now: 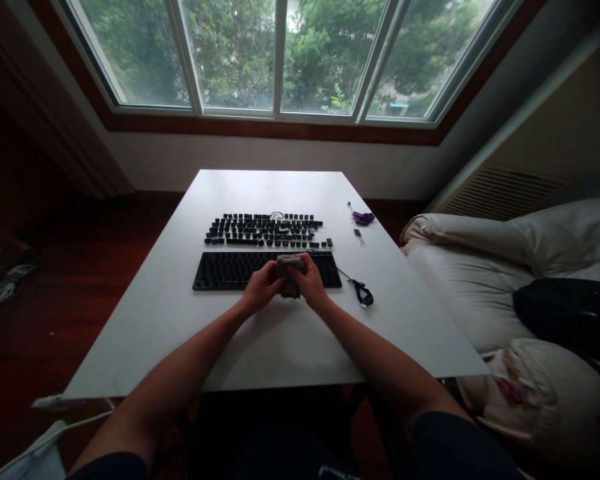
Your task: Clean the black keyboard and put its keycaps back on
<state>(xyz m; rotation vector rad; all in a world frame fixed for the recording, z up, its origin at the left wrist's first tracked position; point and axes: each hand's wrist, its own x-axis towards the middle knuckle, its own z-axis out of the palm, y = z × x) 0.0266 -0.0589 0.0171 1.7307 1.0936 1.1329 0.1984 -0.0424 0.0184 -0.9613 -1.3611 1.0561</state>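
Lying in gloom at the far left, some pale cables are hard to make out on the reddish floor. On the white surface rests a black keyboard, partly hidden; behind it lie rows of loose keycaps, too small to read. The left hand pinches a crumpled grey cloth, whose other side the right hand grips, right of the keyboard's middle; whether it touches the keyboard cannot be told. Further right lie an unidentifiable small dark item, a coiled cord and a purple bundle. A black bag on the pale sofa is cut off by the view's edge.
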